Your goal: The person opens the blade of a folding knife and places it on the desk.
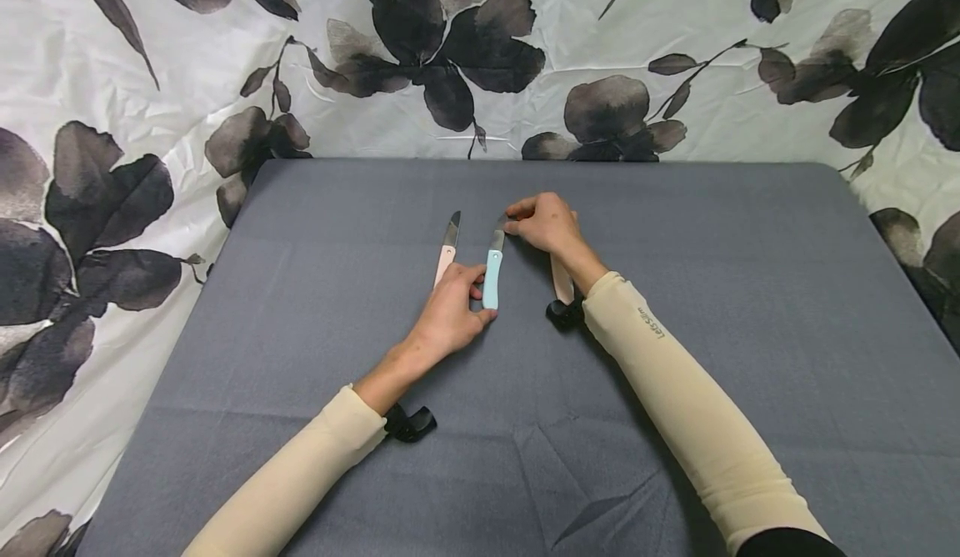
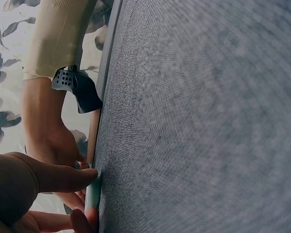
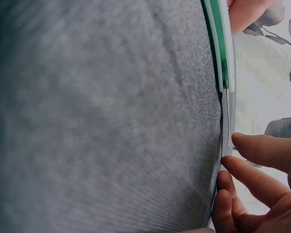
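A knife with a light blue handle (image 1: pixel 492 280) and a short metal blade lies unfolded on the grey table, blade pointing away. My left hand (image 1: pixel 450 311) holds its handle, thumb at the near end and fingers along the left side. Up at the blade, my right hand (image 1: pixel 546 225) pinches the tip between thumb and fingers; the right wrist view shows these fingers (image 3: pixel 254 177) at the thin blade (image 3: pixel 226 119). Just left lies a pink-handled knife (image 1: pixel 446 258), its lower handle hidden behind my left hand. A pale pink handle (image 1: pixel 562 280) shows partly under my right wrist.
Grey cloth covers the table (image 1: pixel 300 207), with creases near the front. A white floral sheet (image 1: pixel 225 57) hangs behind and at the sides. Black wrist-worn straps (image 1: pixel 409 424) stick out below both cream sleeves (image 1: pixel 675 390).
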Available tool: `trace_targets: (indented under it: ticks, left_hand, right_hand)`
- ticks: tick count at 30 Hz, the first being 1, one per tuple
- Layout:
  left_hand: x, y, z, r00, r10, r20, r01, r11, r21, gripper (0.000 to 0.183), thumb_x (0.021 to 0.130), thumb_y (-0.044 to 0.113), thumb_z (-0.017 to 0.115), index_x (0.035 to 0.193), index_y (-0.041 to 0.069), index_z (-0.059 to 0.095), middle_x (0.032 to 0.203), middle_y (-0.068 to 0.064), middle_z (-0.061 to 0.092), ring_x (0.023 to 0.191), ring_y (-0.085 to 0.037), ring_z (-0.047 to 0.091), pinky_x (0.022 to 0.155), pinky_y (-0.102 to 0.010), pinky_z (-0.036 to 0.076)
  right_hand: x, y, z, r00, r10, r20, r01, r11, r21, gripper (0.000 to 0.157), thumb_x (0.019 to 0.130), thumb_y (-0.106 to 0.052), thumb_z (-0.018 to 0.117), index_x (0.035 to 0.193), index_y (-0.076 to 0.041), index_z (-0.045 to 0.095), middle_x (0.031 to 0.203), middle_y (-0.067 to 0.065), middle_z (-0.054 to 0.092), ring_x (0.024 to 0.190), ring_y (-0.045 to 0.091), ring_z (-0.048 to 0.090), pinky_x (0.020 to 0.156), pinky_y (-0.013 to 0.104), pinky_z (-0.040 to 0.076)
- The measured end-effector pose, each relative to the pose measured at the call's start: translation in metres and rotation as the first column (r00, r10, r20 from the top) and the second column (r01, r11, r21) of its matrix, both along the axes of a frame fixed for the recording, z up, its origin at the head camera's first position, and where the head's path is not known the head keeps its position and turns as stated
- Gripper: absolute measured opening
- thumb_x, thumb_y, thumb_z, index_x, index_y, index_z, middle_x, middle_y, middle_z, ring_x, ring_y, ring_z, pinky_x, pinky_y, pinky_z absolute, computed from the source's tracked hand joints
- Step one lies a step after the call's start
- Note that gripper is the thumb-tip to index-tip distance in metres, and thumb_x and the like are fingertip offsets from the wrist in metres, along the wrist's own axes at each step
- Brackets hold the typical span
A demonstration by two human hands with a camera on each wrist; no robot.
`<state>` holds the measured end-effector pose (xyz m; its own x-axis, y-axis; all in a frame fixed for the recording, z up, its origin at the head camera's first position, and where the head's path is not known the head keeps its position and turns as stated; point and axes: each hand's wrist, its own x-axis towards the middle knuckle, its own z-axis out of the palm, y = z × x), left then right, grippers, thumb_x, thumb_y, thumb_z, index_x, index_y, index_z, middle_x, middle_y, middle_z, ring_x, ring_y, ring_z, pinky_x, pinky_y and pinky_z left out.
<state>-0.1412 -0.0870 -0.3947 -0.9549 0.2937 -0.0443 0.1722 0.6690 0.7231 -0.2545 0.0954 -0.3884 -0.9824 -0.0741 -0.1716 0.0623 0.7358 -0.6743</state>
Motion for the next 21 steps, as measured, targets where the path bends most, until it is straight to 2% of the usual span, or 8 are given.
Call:
trace_targets:
  ticks: [4,7,12,17,21]
  left_hand:
    - [0.000,0.000,-0.001,1.000,-0.002,0.000,0.002,1.000,-0.003,0.062,0.083,0.000,0.085,0.138,-0.007,0.059,0.121,-0.019,0.061,0.103,-0.028,0.061,0.095,-0.041,0.054]
    - [0.000,0.000,-0.001,1.000,0.002,-0.002,-0.002,1.000,0.004,0.064,0.081,-0.001,0.085,0.139,-0.007,0.058,0.122,-0.019,0.060,0.103,-0.028,0.062,0.095,-0.041,0.054]
    - [0.001,0.001,0.000,0.999,0.021,-0.024,-0.020,1.000,0.019,0.067,0.080,-0.001,0.086,0.141,-0.004,0.057,0.123,-0.018,0.058,0.102,-0.026,0.062,0.093,-0.041,0.054]
    - [0.004,0.005,0.001,0.998,0.024,-0.064,-0.024,1.000,0.003,0.065,0.083,0.004,0.085,0.142,0.002,0.058,0.122,-0.015,0.057,0.101,-0.024,0.062,0.090,-0.040,0.054]
    - [0.005,0.010,0.002,0.997,-0.002,-0.083,0.000,1.000,-0.016,0.059,0.088,0.008,0.083,0.142,0.007,0.060,0.122,-0.012,0.057,0.100,-0.023,0.061,0.085,-0.039,0.054]
  right_hand:
    - [-0.001,0.003,-0.001,1.000,0.011,0.019,-0.011,1.000,-0.002,0.036,0.099,-0.025,0.071,0.133,-0.012,0.073,0.136,0.014,0.071,0.128,0.033,0.061,0.125,0.055,0.024]
    - [-0.002,0.006,-0.001,0.999,0.008,0.040,-0.007,1.000,-0.020,0.037,0.100,-0.025,0.069,0.134,-0.011,0.071,0.136,0.014,0.070,0.128,0.033,0.061,0.120,0.053,0.034]
    - [-0.002,0.015,0.001,0.998,-0.022,0.051,0.026,0.997,-0.068,0.034,0.101,-0.024,0.068,0.131,-0.009,0.072,0.133,0.016,0.069,0.122,0.033,0.062,0.105,0.050,0.049]
    - [0.001,0.027,0.004,0.998,-0.049,0.038,0.053,0.992,-0.114,0.031,0.102,-0.021,0.066,0.128,-0.005,0.071,0.129,0.019,0.067,0.116,0.035,0.062,0.098,0.048,0.052]
    - [0.005,0.034,0.006,0.999,-0.050,0.016,0.052,0.991,-0.127,0.030,0.102,-0.023,0.065,0.127,-0.005,0.070,0.129,0.020,0.067,0.116,0.035,0.062,0.097,0.048,0.051]
